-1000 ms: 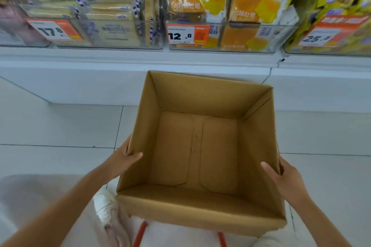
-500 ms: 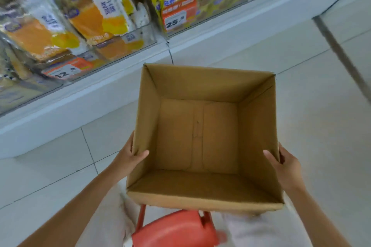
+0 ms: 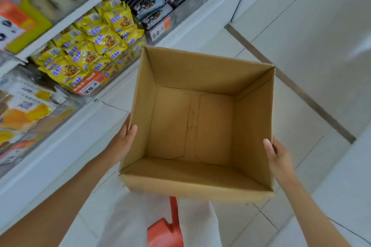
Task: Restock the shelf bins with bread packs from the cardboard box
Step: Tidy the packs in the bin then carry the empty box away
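1. The cardboard box [image 3: 202, 72] is held up off the floor [image 3: 313, 50], open side up, just beside the shelf. Its inside shows only bare bottom flaps, with no bread packs in it.
2. Risk, as I judge it: the box is clamped only by its two side walls near the near corners. If either grip eases, the thin walls could bow and the box could tip forward or slip.
3. Its far left corner is near the bin of yellow packs [image 3: 90, 50], so a swing that way could knock the packs or the price tags.
4. Left hand [image 3: 122, 142]: the grip pinches the left wall, with the thumb [image 3: 131, 132] hooked over the rim and the palm outside.
5. Right hand [image 3: 279, 156]: the same pinch on the right wall, with the thumb [image 3: 268, 146] inside.
6. The bread packs [image 3: 22, 112] sit in the shelf bins [image 3: 60, 114] at far left. A red stool [image 3: 166, 230] below could trip the person.
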Demonstrator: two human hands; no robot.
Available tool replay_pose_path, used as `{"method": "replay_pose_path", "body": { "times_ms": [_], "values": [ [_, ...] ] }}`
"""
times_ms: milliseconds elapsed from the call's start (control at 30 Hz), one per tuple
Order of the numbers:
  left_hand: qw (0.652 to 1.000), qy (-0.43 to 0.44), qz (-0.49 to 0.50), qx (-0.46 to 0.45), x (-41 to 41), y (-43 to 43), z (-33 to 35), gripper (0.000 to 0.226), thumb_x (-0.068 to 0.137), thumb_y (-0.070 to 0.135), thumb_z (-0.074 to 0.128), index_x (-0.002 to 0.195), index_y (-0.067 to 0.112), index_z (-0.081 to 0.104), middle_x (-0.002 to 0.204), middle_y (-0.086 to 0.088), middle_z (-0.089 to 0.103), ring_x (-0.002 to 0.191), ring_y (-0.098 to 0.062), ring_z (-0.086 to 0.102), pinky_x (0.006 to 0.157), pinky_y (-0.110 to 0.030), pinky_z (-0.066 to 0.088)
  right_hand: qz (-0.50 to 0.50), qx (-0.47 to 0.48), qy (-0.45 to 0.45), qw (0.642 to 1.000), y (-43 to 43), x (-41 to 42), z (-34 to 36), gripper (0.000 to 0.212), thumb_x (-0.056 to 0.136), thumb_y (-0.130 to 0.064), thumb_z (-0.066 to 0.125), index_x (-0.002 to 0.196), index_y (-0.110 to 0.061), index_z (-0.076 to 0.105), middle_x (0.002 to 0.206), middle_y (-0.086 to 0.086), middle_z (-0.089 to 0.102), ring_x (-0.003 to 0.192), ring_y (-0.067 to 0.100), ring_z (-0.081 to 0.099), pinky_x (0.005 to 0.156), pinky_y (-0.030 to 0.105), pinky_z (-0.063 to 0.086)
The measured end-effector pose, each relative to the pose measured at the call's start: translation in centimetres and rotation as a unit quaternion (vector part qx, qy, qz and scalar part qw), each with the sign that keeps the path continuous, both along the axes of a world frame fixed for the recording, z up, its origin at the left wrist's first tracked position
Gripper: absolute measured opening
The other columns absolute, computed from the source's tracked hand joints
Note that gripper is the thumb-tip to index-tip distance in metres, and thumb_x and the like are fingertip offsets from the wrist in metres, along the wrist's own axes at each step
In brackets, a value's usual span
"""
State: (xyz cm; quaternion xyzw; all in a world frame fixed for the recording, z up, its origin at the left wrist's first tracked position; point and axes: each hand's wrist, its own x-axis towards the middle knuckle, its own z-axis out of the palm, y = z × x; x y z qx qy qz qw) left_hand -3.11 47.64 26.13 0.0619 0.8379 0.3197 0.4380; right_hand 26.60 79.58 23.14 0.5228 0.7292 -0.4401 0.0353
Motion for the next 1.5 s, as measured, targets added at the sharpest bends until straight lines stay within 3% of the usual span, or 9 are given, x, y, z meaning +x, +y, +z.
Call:
{"method": "replay_pose_path", "body": {
  "times_ms": [100,200,367,567,667,833,1000,1367,1500],
  "values": [
    [1.0,0.001,-0.022,-0.009,-2.3,3.6,2.3,0.058,0.103,0.046,0.029,0.157,0.031,0.011,0.159,0.006,0.027,0.145,-0.017,0.027,0.111,-0.028,0.021,-0.034,0.0,-0.002,0.999,1.5,-1.0,2.6,0.046,0.097,-0.053,0.038,0.126,-0.021,0.055,0.099,-0.009,0.062,0.092,0.009,0.058,0.087,0.027,0.044],
    [0.998,0.008,-0.067,0.01,-4.9,7.4,4.9,0.057,0.104,0.042,0.031,0.156,0.03,0.013,0.159,0.006,0.029,0.145,-0.014,0.028,0.108,-0.023,0.021,-0.078,0.011,-0.021,0.997,2.5,-1.9,5.2,0.028,0.099,-0.045,0.04,0.086,-0.024,0.052,0.067,-0.003,0.047,0.064,0.015,0.047,0.06,0.027,0.037],
    [0.992,-0.023,-0.121,0.016,-7.6,15.0,9.4,0.062,0.103,0.044,0.034,0.156,0.031,0.004,0.155,0.015,0.021,0.147,-0.014,0.02,0.115,-0.031,0.019,-0.178,0.031,-0.007,0.984,4.8,-1.8,8.1,0.044,0.094,-0.047,0.04,0.07,-0.011,0.04,0.061,0.004,0.034,0.058,0.019,0.035,0.055,0.033,0.026],
    [0.975,-0.052,-0.212,0.042,-10.2,26.2,11.5,0.067,0.098,0.047,0.042,0.155,0.035,0.01,0.15,0.022,0.022,0.144,-0.008,0.024,0.113,-0.029,0.022,-0.238,-0.014,0.003,0.971,10.9,1.4,10.0,0.063,0.096,-0.053,0.031,0.098,0.006,0.053,0.079,0.02,0.049,0.078,0.034,0.05,0.071,0.04,0.04],
    [0.96,-0.034,-0.274,0.053,-10.3,33.7,11.5,0.074,0.093,0.051,0.047,0.156,0.036,0.011,0.156,0.017,0.024,0.144,-0.008,0.026,0.113,-0.026,0.023,-0.251,-0.019,0.007,0.968,15.5,2.8,10.1,0.058,0.095,-0.055,0.033,0.123,-0.009,0.055,0.105,0.001,0.055,0.1,0.017,0.05,0.086,0.031,0.037],
    [0.947,-0.038,-0.314,0.048,-9.1,48.8,11.2,0.078,0.088,0.055,0.049,0.155,0.04,0.009,0.158,0.014,0.027,0.144,-0.014,0.03,0.117,-0.036,0.028,-0.293,-0.019,0.03,0.955,26.5,4.3,10.3,0.06,0.089,-0.066,0.041,0.11,-0.012,0.057,0.082,0.002,0.058,0.082,0.022,0.056,0.073,0.032,0.046],
    [0.946,-0.043,-0.321,0.031,-8.2,63.7,11.8,0.072,0.092,0.054,0.047,0.153,0.042,0.011,0.156,0.012,0.031,0.143,-0.015,0.031,0.113,-0.037,0.03,-0.33,-0.036,0.035,0.943,40.3,5.7,11.8,0.064,0.097,-0.048,0.043,0.147,-0.009,0.038,0.142,0.004,0.05,0.132,0.02,0.044,0.103,0.027,0.029],
    [0.945,-0.05,-0.318,0.063,-10.4,96.5,11.7,0.075,0.091,0.055,0.047,0.155,0.04,0.01,0.159,0.009,0.027,0.146,-0.017,0.026,0.118,-0.039,0.027,-0.316,0.007,0.016,0.949,73.3,4.0,14.0,0.057,0.099,-0.043,0.042,0.149,-0.017,0.036,0.143,0.001,0.05,0.133,0.019,0.044,0.105,0.029,0.033],
    [0.942,-0.054,-0.325,0.069,-12.7,109.3,12.0,0.077,0.091,0.057,0.048,0.155,0.04,0.009,0.16,0.009,0.023,0.147,-0.018,0.024,0.119,-0.041,0.024,-0.322,0.004,0.008,0.947,85.3,1.8,14.9,0.076,0.087,-0.063,0.04,0.147,-0.017,0.039,0.141,0.005,0.053,0.13,0.023,0.049,0.11,0.041,0.038]
  ]
}}
